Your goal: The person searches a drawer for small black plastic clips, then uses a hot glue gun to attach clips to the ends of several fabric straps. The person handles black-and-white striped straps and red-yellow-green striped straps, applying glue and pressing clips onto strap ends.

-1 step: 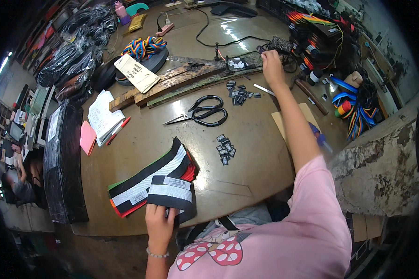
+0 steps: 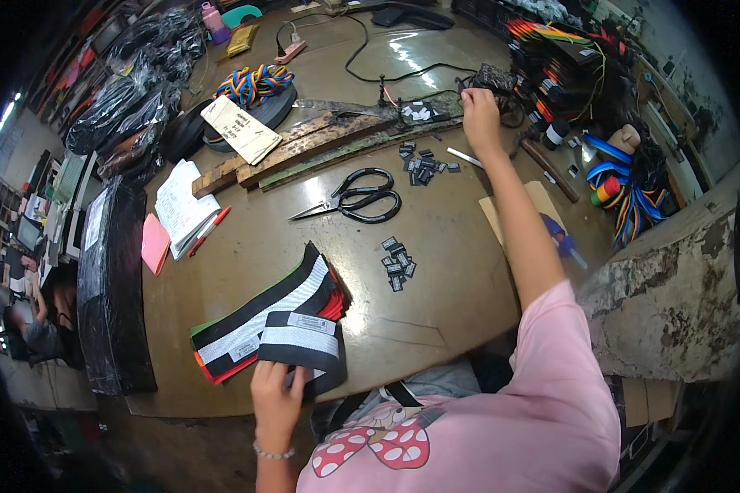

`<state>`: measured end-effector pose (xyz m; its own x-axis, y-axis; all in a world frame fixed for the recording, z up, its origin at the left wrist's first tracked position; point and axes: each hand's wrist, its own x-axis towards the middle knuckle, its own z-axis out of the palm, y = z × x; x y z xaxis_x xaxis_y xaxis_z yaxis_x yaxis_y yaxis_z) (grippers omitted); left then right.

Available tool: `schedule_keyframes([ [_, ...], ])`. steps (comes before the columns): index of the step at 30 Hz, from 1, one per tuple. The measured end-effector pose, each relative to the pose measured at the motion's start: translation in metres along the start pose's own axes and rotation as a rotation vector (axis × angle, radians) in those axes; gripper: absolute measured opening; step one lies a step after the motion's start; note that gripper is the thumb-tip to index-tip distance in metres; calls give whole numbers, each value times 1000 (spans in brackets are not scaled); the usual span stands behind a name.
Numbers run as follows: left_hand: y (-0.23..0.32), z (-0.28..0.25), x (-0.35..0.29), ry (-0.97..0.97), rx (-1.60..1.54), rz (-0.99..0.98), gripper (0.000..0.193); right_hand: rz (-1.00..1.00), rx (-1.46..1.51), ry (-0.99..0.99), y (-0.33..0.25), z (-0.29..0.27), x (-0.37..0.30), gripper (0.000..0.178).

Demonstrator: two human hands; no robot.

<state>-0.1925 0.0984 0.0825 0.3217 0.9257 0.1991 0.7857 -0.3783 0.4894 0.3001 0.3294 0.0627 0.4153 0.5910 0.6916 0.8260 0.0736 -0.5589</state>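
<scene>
My left hand (image 2: 276, 398) is closed on the near edge of a folded black strap (image 2: 300, 338) with a white stripe and a small label. This strap overlaps a stack of similar striped straps (image 2: 263, 308), whose edges show red and green. Stretched far out, my right hand (image 2: 481, 119) has its fingers pressed together beside a dark tray (image 2: 426, 112) with small white pieces. What those fingers hold, if anything, I cannot make out. Between the hands lie black-handled scissors (image 2: 358, 200) and two clusters of small dark labels, a near one (image 2: 398, 264) and a far one (image 2: 422, 166).
Long wooden bars (image 2: 304, 148) cross the table behind the scissors. Papers (image 2: 182, 201) and a red pen (image 2: 210, 230) lie at left, beside a plastic-wrapped block (image 2: 111, 287). A hammer (image 2: 551, 171) and colourful straps (image 2: 621, 193) are at right. A cable (image 2: 358, 66) runs across the back.
My left hand has shifted very slightly left and down with the strap edge. My right hand has barely moved.
</scene>
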Motion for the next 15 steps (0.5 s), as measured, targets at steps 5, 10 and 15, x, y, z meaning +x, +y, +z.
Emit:
schedule_keyframes([
  [5,42,-53,45,-70,-537,-101,14,495,928,-454,-125,-35,-73,31],
  [10,62,4,162,-101,-942,-78,29,431,1209,-849,-214,-45,-133,26],
  [15,66,47,257,-260,-914,66,41,493,841,-459,-189,-44,-127,31],
])
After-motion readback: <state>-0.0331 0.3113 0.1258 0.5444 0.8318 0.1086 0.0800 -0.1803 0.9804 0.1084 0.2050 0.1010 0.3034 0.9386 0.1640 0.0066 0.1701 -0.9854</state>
